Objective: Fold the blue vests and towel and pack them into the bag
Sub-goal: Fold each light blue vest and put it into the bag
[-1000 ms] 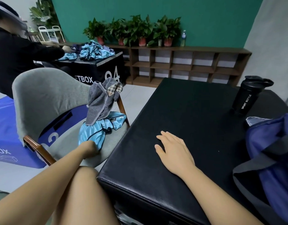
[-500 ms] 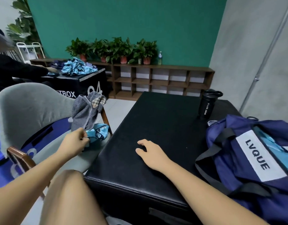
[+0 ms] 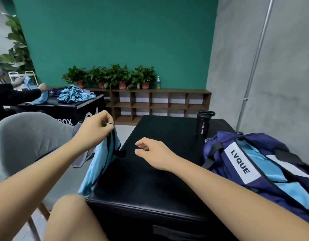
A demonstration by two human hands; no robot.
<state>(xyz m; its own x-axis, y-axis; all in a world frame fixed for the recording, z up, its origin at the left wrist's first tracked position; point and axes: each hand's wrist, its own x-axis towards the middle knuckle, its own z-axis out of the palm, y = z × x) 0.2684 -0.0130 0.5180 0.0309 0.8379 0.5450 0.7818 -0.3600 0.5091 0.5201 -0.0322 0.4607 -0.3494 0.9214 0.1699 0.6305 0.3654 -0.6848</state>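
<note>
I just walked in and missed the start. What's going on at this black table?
A seated person's left hand pinches a light blue vest by its top edge, holding it up between the grey chair and the black table. The right hand is over the table, fingers loosely curled, holding nothing. The navy bag lies at the table's right, with a black bottle behind it.

Sport bottle upright on black table; grey chair left; plants atop shelf, perhaps water bottle beside.

1 bag, 1 sport btl, 1 grey chair
</note>
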